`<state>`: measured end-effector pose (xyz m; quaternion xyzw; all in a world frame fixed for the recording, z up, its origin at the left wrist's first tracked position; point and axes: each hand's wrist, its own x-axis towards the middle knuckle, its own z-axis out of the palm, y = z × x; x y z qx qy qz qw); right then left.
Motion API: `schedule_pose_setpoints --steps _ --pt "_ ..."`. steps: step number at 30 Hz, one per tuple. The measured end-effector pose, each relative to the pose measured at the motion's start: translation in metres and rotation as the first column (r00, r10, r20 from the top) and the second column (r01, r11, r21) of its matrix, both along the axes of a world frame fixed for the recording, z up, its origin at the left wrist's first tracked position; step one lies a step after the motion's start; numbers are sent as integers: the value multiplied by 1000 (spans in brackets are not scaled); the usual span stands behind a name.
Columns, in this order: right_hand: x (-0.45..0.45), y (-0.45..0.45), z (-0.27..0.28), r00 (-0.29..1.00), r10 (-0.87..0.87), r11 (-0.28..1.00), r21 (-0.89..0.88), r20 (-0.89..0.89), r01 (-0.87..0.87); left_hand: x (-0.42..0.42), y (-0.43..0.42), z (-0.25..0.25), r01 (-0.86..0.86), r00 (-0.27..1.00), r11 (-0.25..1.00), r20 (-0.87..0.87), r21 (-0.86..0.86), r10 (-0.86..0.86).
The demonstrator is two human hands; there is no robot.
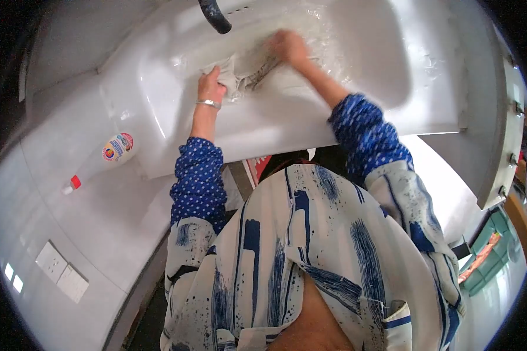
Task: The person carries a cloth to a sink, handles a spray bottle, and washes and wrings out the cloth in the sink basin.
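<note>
My left hand (211, 86) is closed on a wet whitish cloth (233, 75) near the left end of a white sink (263, 126), its thumb resting on top. A greyish, darker strip of the cloth stretches from there toward my right hand (289, 47). That hand is smeared by motion, with its fingers curled in over the wet basin. Whatever lies under its fingers is hidden. Water and suds show around the cloth.
A dark faucet spout (216, 17) hangs over the basin's far side. On the left ledge lies a clear bottle (108, 155) with a red cap. A wall socket (51, 261) is at lower left, a green tray (489, 254) at right.
</note>
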<state>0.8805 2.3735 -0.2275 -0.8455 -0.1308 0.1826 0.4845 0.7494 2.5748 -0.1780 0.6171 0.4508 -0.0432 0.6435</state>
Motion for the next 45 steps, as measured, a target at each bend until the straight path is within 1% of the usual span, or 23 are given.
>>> schedule_pose_setpoints --steps 2,4,5,7,8,9,13,15,17,18,21,24,26,27,28,32,34,36,38,40,42,44,45 --pt "-52 27 74 995 103 990 97 -2 -102 12 -16 -12 -137 974 938 131 -318 186" --pt "-91 45 113 976 168 965 180 140 -192 12 -18 6 -41 998 841 12 -540 56" --pt "-88 54 110 977 159 966 180 144 -184 8 -34 -9 241 816 820 565 -519 118" --pt "-78 65 86 964 86 996 16 253 -93 9 -56 -6 180 728 838 643 -515 239" --pt "-54 59 84 993 10 1000 18 120 -12 24 -63 14 -140 922 840 240 -525 303" --pt "-35 56 69 991 33 999 -23 127 -31 13 -48 -9 -93 957 862 196 -498 216" --pt "-78 66 90 966 -66 985 169 251 24 11 -69 18 -233 914 873 211 -428 347" --pt "-108 64 105 948 -32 972 230 318 -44 -7 -75 42 104 810 907 564 -409 162" --pt "-92 70 95 952 -48 993 117 303 12 -6 -5 -35 362 815 629 561 -688 146" --pt "-66 65 89 973 -87 987 149 216 56 14 -62 33 -207 918 880 225 -428 326" --pt "-37 63 78 995 -59 997 51 83 54 1 -60 20 -143 906 889 304 -434 294" --pt "-83 69 94 964 -35 974 224 264 -26 -4 -54 31 -207 916 905 252 -372 313" --pt "-98 75 88 922 -109 979 203 371 35 -9 -67 66 97 875 917 473 -388 108" --pt "-100 76 85 894 -144 978 196 424 65 -1 -67 56 -48 895 904 382 -425 228" --pt "-74 62 92 982 -126 972 218 140 93 6 -68 46 -197 889 872 293 -447 351" --pt "-60 60 92 989 -130 991 43 67 128 1 -78 50 -151 891 910 345 -385 294" --pt "-98 61 107 932 -95 948 317 350 -23 -6 -57 56 -65 902 851 334 -520 273" --pt "-111 66 91 911 -139 960 279 388 28 -4 -59 58 -18 911 814 325 -581 252" --pt "-77 59 74 984 -57 987 155 170 31 2 -69 54 -151 912 932 317 -331 260" --pt "-32 37 51 970 55 997 -72 235 -39 -19 -67 58 -213 928 918 225 -334 297" --pt "-13 30 53 973 149 988 -76 174 -138 -23 -81 97 74 941 985 338 -154 -18" --pt "-12 29 65 907 419 907 33 34 -420 -23 -84 114 32 964 999 263 -13 -28" --pt "-15 28 70 842 497 828 175 211 -533 -16 -76 110 272 932 926 167 264 -321"
